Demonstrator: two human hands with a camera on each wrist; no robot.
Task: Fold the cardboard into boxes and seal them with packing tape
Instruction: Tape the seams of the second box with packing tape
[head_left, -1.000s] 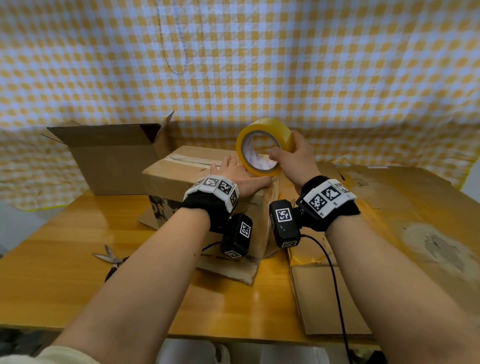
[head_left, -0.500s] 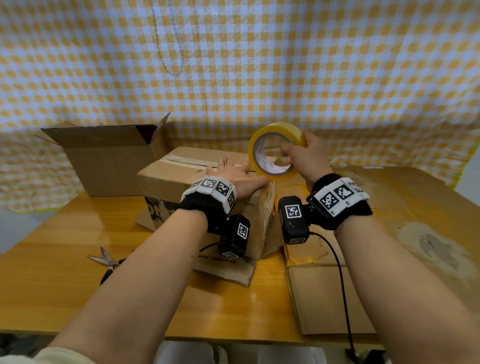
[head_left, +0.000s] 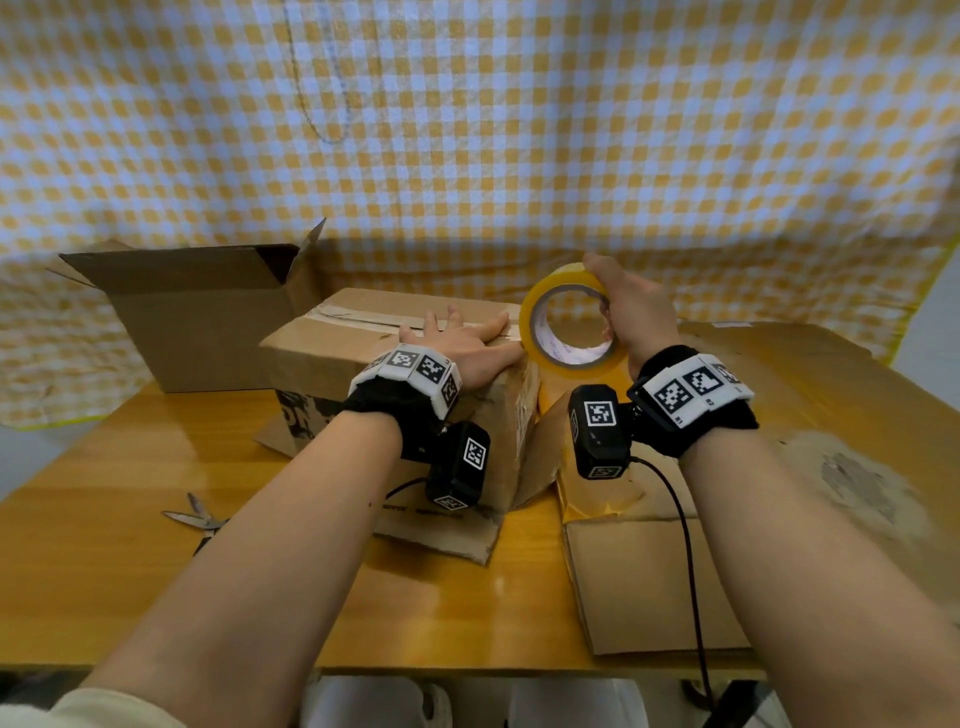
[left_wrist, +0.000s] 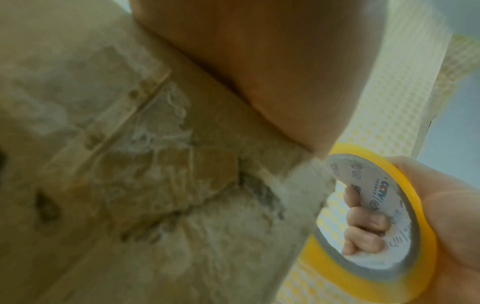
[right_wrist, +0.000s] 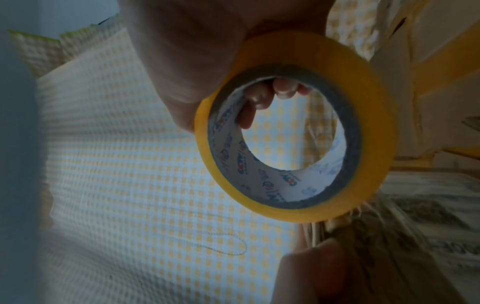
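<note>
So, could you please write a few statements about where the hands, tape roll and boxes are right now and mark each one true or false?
1. The right hand holds the yellow roll of packing tape, fingers through its core. True.
2. The left hand grips the metal scissors. False: it lies flat on the closed brown cardboard box; the scissors lie untouched on the wooden table.
3. The open cardboard box stands behind and left of the closed one. True.
4. The tape roll rests flat on the table. False: it is held upright at the closed box's right edge.
</note>
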